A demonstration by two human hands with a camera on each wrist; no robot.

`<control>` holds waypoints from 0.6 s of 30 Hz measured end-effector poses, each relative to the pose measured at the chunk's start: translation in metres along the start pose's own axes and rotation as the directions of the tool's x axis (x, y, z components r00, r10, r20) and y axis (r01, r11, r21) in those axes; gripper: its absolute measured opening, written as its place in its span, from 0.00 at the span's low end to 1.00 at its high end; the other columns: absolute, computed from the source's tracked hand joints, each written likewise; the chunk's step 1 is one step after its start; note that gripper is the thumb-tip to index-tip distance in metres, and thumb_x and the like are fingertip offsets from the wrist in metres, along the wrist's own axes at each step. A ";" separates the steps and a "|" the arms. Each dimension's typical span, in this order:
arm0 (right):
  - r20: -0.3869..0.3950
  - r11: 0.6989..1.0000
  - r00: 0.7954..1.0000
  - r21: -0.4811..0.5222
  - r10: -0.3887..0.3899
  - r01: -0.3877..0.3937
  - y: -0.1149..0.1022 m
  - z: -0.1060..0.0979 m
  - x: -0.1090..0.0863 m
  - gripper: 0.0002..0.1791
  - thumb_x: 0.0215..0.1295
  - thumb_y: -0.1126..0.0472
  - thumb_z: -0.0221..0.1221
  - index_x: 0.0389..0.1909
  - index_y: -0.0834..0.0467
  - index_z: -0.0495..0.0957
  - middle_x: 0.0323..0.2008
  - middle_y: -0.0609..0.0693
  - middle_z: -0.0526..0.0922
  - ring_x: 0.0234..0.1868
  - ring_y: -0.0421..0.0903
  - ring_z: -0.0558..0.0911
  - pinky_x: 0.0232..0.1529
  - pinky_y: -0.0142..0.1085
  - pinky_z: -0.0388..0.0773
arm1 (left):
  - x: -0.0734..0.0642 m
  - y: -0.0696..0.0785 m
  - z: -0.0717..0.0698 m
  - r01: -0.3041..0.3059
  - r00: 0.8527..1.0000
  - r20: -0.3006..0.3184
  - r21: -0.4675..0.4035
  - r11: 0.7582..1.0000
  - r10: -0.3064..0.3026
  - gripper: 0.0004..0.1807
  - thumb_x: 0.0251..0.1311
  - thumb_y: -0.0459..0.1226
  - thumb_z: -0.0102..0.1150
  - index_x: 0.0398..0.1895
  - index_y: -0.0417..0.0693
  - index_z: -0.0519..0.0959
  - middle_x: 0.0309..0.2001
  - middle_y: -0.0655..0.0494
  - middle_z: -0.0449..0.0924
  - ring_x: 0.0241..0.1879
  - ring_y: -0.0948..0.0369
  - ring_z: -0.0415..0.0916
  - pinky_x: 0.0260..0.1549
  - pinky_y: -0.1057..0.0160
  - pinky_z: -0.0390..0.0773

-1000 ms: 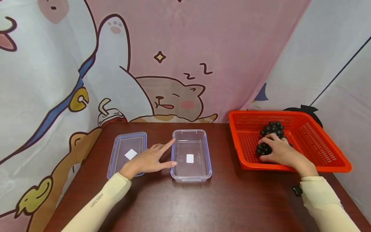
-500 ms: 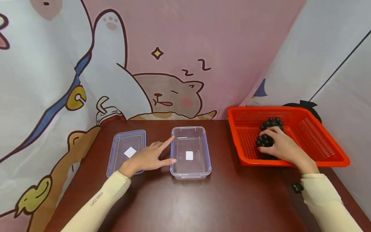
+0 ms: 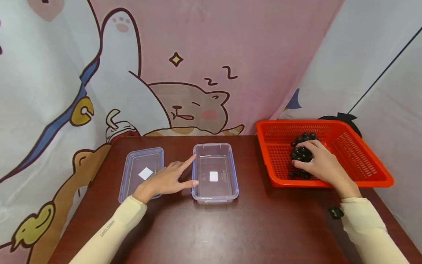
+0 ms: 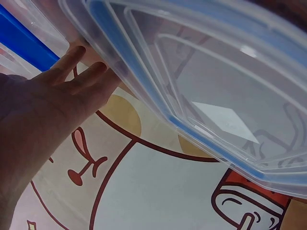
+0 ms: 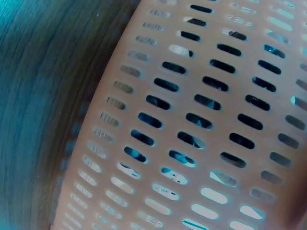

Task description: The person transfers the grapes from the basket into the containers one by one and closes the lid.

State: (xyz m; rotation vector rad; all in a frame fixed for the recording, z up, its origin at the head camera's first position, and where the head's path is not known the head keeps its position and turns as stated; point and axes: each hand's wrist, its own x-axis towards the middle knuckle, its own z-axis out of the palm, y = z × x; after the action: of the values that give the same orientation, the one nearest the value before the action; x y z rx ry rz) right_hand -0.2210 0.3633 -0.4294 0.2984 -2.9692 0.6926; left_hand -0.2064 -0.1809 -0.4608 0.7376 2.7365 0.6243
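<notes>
In the head view my right hand [image 3: 323, 165] curls its thumb and fingers round a bunch of black grapes [image 3: 301, 154] in the red basket [image 3: 268, 165]. More dark grapes [image 3: 304, 138] lie behind that bunch, and others show below it. My left hand [image 3: 166, 180] has its fingers spread, index finger and thumb at the left rim of a clear plastic container [image 3: 217, 190] with a blue-edged rim. Beside that hand lies the container's lid [image 3: 140, 161]; the wrist partly covers it. In the right wrist view the basket's slotted wall [image 5: 192, 110] hides the right hand.
The brown table [image 3: 204, 227] carries everything. A cartoon-printed curtain [image 3: 204, 44] hangs along its back and sides. A small black object [image 3: 335, 213] sits beside the right sleeve. The container holds a white square label [image 3: 213, 176].
My right hand has risen slightly with the grape bunch, and dark grapes now show beneath it. The left hand keeps its place at the container; the whole view has shifted a little.
</notes>
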 end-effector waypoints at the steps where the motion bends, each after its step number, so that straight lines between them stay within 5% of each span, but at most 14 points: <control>1: -0.013 1.000 1.000 0.007 -0.008 0.008 -0.001 0.000 -0.001 0.37 0.67 0.45 0.76 0.70 0.58 0.78 0.70 0.69 0.69 0.64 0.74 0.71 0.58 0.80 0.68 | 0.000 0.000 0.000 0.000 1.000 0.000 0.000 1.000 0.000 0.55 0.69 0.76 0.51 0.92 0.72 0.42 0.84 0.44 0.59 0.81 0.38 0.55 0.68 0.23 0.62; 9: -0.068 0.999 0.997 0.024 -0.042 0.044 -0.009 -0.009 -0.003 0.36 0.68 0.45 0.75 0.70 0.60 0.78 0.68 0.69 0.72 0.64 0.71 0.73 0.60 0.77 0.69 | 0.001 0.001 0.000 -0.002 1.000 0.002 -0.004 1.000 0.002 0.55 0.70 0.76 0.51 0.92 0.74 0.40 0.84 0.44 0.59 0.81 0.37 0.56 0.68 0.23 0.61; 18: -0.073 0.999 0.997 -0.052 0.010 -0.014 -0.008 -0.008 -0.007 0.40 0.71 0.41 0.71 0.73 0.62 0.74 0.69 0.71 0.71 0.64 0.73 0.73 0.62 0.77 0.67 | 0.000 0.000 0.001 -0.010 1.000 0.001 -0.021 1.000 0.010 0.55 0.71 0.74 0.52 0.92 0.70 0.41 0.83 0.43 0.61 0.80 0.37 0.58 0.68 0.23 0.62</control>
State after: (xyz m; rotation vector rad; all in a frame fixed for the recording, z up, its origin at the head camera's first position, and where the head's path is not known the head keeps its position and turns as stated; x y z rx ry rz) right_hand -0.2122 0.3608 -0.4192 0.2467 -2.9168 0.6117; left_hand -0.2064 -0.1807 -0.4622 0.7463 2.7223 0.6539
